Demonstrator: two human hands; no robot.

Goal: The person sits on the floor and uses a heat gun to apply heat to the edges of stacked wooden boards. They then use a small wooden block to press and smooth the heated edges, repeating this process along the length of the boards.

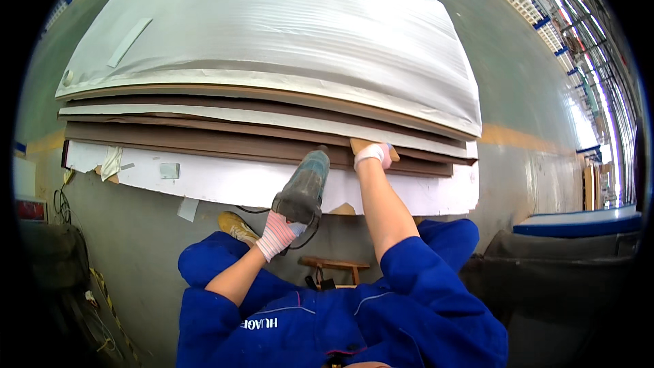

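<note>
My left hand (277,233), in a white glove with red stripes, is closed around the rear grip of a teal-and-black corded power tool (303,184). Its narrow nose points away from me at the dark brown edge of a panel (204,138). My right hand (373,152), also gloved, is at that brown edge to the right of the nose. Its fingers are bent around a tan piece (357,144) whose kind I cannot make out. Several panels lie stacked, with a silvery-white wrapped sheet (293,27) on top.
A white board (436,194) lies under the stack, with a small pale block (169,170) and a crumpled white cloth (111,163) at its left. A wooden stool (334,263) stands below me. Dark padded shapes flank me; cables hang at left, and racks line the right.
</note>
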